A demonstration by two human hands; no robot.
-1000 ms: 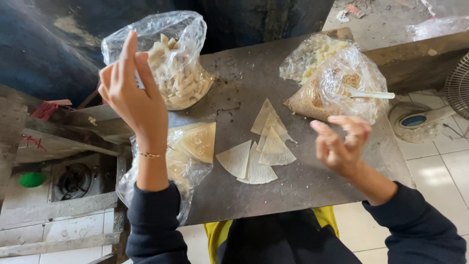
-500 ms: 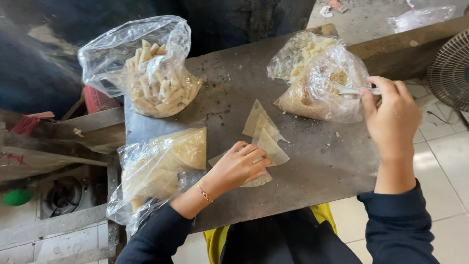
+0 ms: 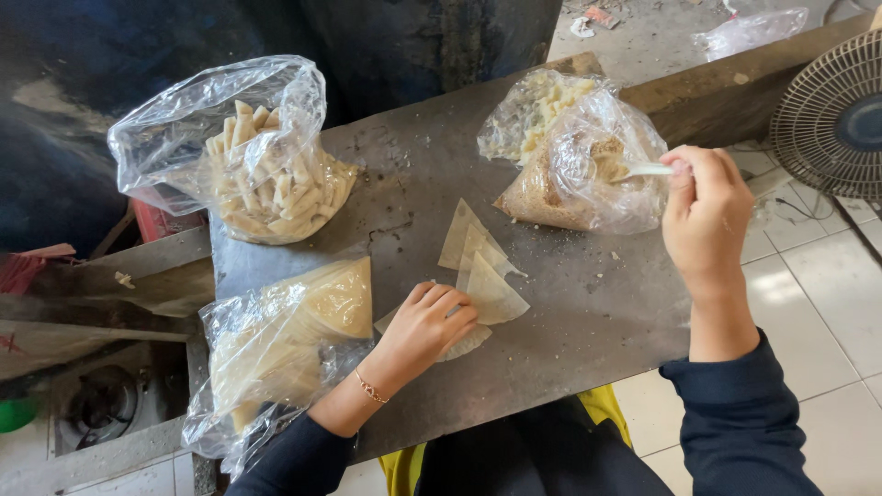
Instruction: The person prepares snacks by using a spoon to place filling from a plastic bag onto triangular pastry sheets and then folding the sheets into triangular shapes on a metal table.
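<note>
My left hand (image 3: 424, 328) rests palm-down on a thin pale wrapper sheet (image 3: 464, 342) lying on the grey metal table (image 3: 579, 303). Several triangular wrapper pieces (image 3: 478, 262) lie just beyond its fingers. My right hand (image 3: 706, 216) grips the handle of a white spoon (image 3: 643, 171) that reaches into a clear plastic bag of crumbly brown filling (image 3: 579, 179). Both sleeves are dark blue, and the left wrist carries a thin bracelet.
A clear bag of rolled pastry sticks (image 3: 262, 179) stands at the back left. A bag of stacked wrappers (image 3: 294, 335) hangs over the table's left front edge. Behind the filling sits a bag of pale pieces (image 3: 537, 106). A fan (image 3: 831, 119) stands at the right on tiled floor.
A second ago both hands were raised and empty. The left has come down onto the wrapper sheet, and the right has reached to the filling bag and taken the spoon.
</note>
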